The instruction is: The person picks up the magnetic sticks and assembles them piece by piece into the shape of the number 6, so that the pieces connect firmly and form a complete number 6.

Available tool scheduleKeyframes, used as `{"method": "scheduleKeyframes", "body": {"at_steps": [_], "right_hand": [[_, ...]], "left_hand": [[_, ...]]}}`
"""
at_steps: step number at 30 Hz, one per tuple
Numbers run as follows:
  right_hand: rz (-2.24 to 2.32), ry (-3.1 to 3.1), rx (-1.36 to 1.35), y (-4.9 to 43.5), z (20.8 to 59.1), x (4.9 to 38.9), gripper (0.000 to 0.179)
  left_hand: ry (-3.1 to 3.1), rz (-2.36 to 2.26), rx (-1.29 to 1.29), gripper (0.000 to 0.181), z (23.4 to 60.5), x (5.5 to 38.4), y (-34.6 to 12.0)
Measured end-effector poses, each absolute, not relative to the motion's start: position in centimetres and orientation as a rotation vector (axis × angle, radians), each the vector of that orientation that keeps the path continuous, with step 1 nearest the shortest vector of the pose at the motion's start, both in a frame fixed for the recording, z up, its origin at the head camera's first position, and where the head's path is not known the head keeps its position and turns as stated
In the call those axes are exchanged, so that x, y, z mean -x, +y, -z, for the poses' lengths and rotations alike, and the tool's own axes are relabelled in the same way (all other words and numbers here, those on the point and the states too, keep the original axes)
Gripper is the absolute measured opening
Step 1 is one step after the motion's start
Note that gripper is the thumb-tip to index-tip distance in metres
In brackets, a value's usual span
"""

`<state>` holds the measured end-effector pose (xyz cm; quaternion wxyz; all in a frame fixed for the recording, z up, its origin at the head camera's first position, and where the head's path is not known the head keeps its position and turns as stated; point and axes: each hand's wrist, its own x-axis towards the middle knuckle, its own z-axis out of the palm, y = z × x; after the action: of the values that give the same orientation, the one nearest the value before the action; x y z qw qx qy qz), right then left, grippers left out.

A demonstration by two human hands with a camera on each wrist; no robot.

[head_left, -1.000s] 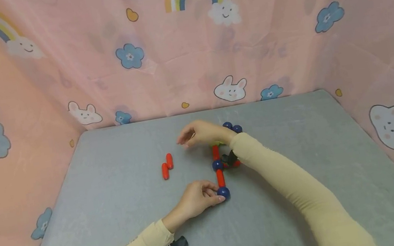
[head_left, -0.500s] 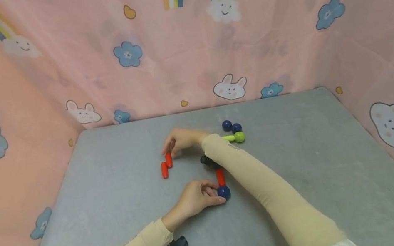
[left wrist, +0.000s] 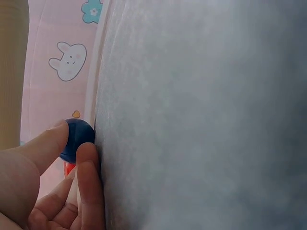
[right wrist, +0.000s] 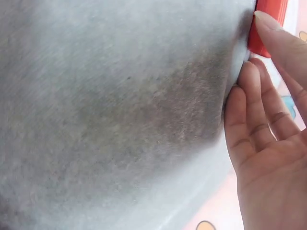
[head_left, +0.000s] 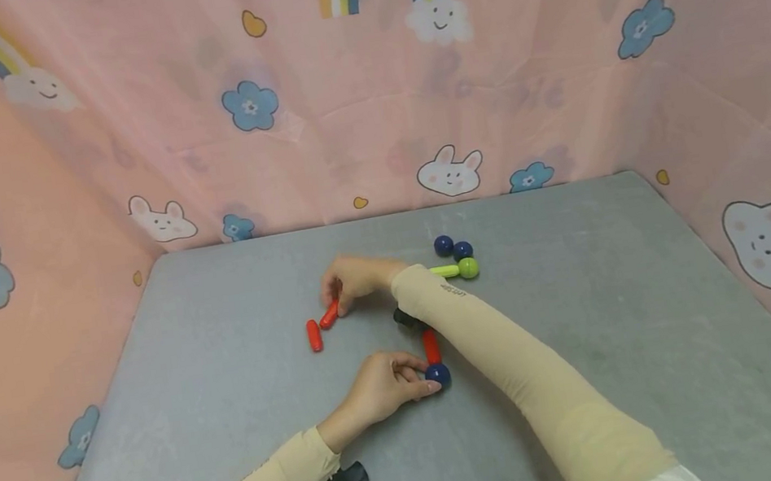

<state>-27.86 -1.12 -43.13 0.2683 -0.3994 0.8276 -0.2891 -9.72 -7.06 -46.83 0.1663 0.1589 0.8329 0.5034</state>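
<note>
My left hand (head_left: 386,388) pinches a blue ball (head_left: 437,374) between thumb and fingers, low on the table. A red rod (head_left: 432,346) runs back from that ball and disappears under the right sleeve. In the left wrist view, thumb and fingertips press on the ball (left wrist: 78,139) from two sides. Farther left, my right hand (head_left: 353,276) grips a loose red rod (head_left: 329,316) by its far end, and the rod lies slanted. The right wrist view has the thumb on that rod (right wrist: 266,28). Beside it lies a second loose red rod (head_left: 314,336).
Behind the right forearm lie a green rod (head_left: 445,271) with a green ball (head_left: 468,267) and two blue balls (head_left: 444,245). The right sleeve (head_left: 505,355) covers part of the joined pieces. A patterned pink cloth (head_left: 315,160) surrounds the grey table (head_left: 219,321).
My right hand has moved left and down to the loose red rods and taken hold of one, which has turned slantwise. The other rod has shifted slightly left. My left hand stays on the blue ball.
</note>
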Motion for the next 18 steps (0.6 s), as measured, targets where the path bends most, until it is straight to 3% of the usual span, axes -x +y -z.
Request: {"method": "scheduleKeyframes", "body": {"at_steps": [18], "right_hand": [[0.859,2.309,1.058,1.2,41.7,28.0,0.013]], "left_hand": [[2.373,-1.423,-0.444,0.031,46.9,9.7,-7.1]]}}
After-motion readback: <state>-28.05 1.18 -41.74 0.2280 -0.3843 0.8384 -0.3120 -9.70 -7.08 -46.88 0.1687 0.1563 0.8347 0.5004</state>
